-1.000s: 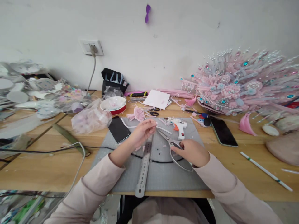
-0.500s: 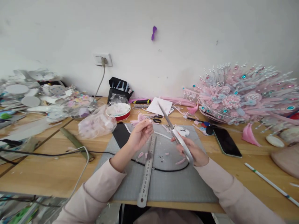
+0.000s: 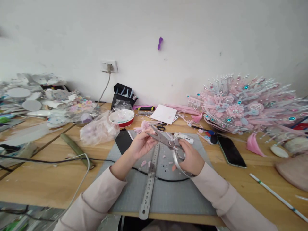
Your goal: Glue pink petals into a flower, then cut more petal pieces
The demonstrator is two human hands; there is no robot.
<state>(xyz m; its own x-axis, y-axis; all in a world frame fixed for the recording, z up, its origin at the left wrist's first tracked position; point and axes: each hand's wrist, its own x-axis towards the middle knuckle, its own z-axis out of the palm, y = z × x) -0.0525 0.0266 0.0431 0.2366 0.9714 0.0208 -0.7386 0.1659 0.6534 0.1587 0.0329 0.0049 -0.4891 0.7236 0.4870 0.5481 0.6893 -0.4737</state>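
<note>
My right hand is closed round the handles of large silver scissors, whose open blades point left toward my left hand. My left hand pinches a small pale piece that I cannot make out, right at the blade tips. Both hands hover over a grey cutting mat. A steel ruler lies lengthwise on the mat between my forearms, with small pink scraps beside it. A black cable crosses the mat under my wrists.
A white glue gun lies behind the scissors. A black phone lies right of the mat, a dark one left. A pink beaded headdress fills the right rear. A red-rimmed bowl, plastic bag, small scissors and a white rod lie around.
My right hand picked the scissors up from the mat, raised them, then swung the blades left to my left hand. The left hand stayed pinched in about the same place.
</note>
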